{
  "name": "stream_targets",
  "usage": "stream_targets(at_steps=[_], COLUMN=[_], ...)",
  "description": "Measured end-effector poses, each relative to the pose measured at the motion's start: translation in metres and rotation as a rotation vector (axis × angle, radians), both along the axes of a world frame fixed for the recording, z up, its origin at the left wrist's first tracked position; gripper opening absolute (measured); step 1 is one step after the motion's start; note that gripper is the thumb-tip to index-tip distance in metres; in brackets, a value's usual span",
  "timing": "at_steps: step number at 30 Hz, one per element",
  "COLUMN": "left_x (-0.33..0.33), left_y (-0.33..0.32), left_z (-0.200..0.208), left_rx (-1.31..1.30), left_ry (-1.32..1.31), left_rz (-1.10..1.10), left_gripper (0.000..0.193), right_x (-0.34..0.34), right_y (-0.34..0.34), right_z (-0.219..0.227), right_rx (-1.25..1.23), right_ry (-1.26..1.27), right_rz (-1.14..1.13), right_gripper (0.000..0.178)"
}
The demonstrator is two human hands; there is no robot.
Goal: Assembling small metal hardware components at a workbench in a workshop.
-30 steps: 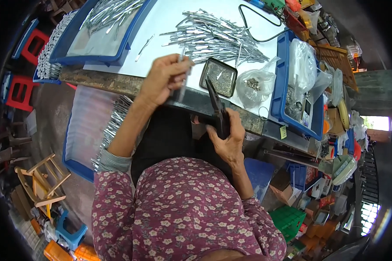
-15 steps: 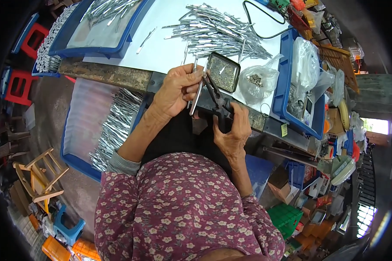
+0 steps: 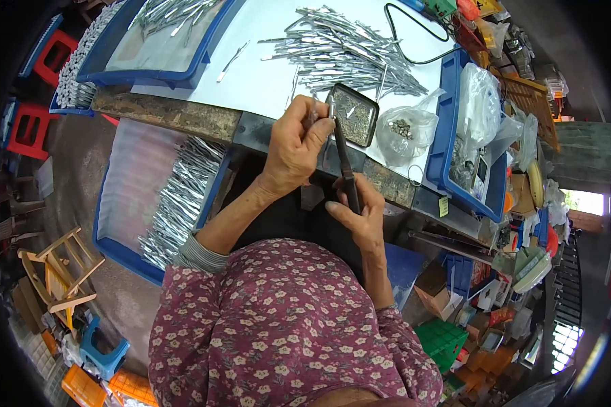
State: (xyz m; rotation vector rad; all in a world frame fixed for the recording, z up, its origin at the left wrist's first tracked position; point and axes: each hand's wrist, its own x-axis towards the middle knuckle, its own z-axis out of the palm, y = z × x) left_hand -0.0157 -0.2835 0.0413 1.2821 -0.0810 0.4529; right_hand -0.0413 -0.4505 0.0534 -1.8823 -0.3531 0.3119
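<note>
My left hand [image 3: 293, 152] is closed, pinching a thin silvery metal strip [image 3: 331, 107] whose end shows above the fingertips; the rest is hidden by the hand. My right hand [image 3: 363, 214] is wrapped round the dark handles of pliers [image 3: 346, 161]. Seen edge-on, the pliers point up and away, their jaws at or close beside the strip; whether they bite on it I cannot tell. Just beyond them lies a dark-rimmed square tin [image 3: 368, 138] of tiny metal bits. Behind it spreads a heap of silvery metal strips [image 3: 346, 51] on the white tabletop [image 3: 251, 78].
Right of the tin sits a clear bag [image 3: 404, 146] of small metal parts, beside a blue tray [image 3: 442, 146] with plastic bags. A blue tray [image 3: 183, 80] stands at the far left of the table. Below, another blue tray [image 3: 129, 260] holds many strips. A black cable [image 3: 404, 54] lies at the back.
The pliers have turned from a flat, spread view to edge-on. My left hand has rotated and moved slightly right; the long strips that hung below its fingers no longer show there.
</note>
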Motion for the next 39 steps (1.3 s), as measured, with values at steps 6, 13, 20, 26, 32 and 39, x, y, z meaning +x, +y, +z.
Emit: stream_targets(at_steps=[6, 13, 20, 26, 32, 39], left_x=[0.012, 0.011, 0.04, 0.083, 0.096, 0.117], left_y=[0.016, 0.023, 0.079, 0.118, 0.131, 0.151], left_z=[0.001, -0.004, 0.015, -0.024, -0.034, -0.046], left_rx=[0.9, 0.918, 0.683, 1.332, 1.343, 1.211], left_ry=[-0.622, -0.485, 0.193, 0.283, 0.488, 0.51], left_rz=[0.267, 0.195, 0.378, 0.705, 0.571, 0.443], left_gripper=[0.031, 0.022, 0.015, 0.008, 0.025, 0.023], right_x=[0.003, 0.004, 0.001, -0.01, -0.012, -0.017], right_y=[-0.012, -0.015, -0.015, -0.013, -0.016, -0.017], right_z=[0.001, 0.0, -0.009, -0.018, -0.023, -0.025], right_rx=[0.315, 0.404, 0.411, 0.271, 0.129, 0.138], right_ry=[0.449, 0.644, 0.564, 0.493, 0.418, 0.441], right_rz=[0.125, 0.138, 0.118, 0.111, 0.215, 0.234], right_gripper=[0.045, 0.046, 0.044, 0.044, 0.037, 0.037])
